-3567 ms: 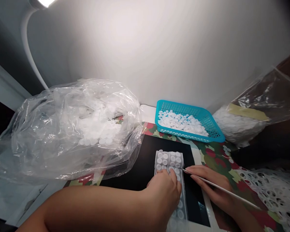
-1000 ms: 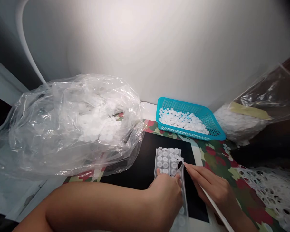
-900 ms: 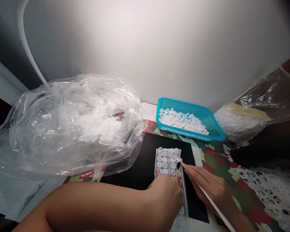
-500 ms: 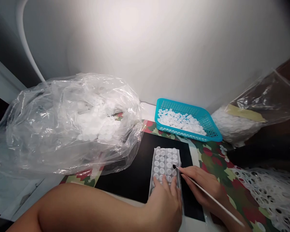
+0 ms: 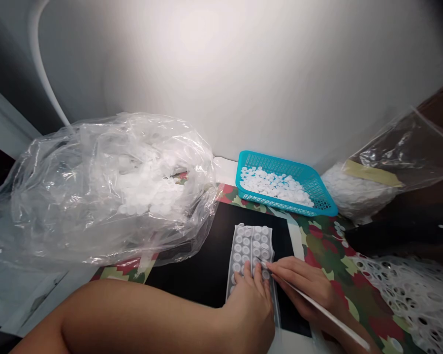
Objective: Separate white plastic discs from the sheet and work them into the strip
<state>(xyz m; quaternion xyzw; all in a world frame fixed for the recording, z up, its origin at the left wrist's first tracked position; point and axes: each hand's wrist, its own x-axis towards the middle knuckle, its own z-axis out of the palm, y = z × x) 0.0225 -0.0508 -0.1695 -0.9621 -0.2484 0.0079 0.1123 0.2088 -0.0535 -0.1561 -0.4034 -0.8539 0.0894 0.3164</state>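
A clear plastic strip [image 5: 246, 242] bearing rows of round white discs lies on a black mat [image 5: 195, 265]. My left hand [image 5: 251, 297] rests on its lower part, fingers stretched out and a little spread over the discs. Between the fingertips of my right hand [image 5: 310, 285] is a thin white stick [image 5: 327, 309], slanting from lower right up to the strip. The stick's tip meets the discs close beside my left fingers; whether it touches one I cannot tell. The near end of the strip is partly hidden under my left hand.
A large clear bag [image 5: 96, 196] of white pieces bulges at left. Behind the mat stands a blue basket [image 5: 288, 209] holding small white discs. Another clear bag [image 5: 358, 196] sits at right, above a heap of white perforated scraps [image 5: 413, 300] on a camouflage-patterned cloth [image 5: 323, 241].
The stick's tip has shifted down and left along the strip, closer to my left fingers, and its dark end shows less. My left hand stays on the strip, barely shifted.
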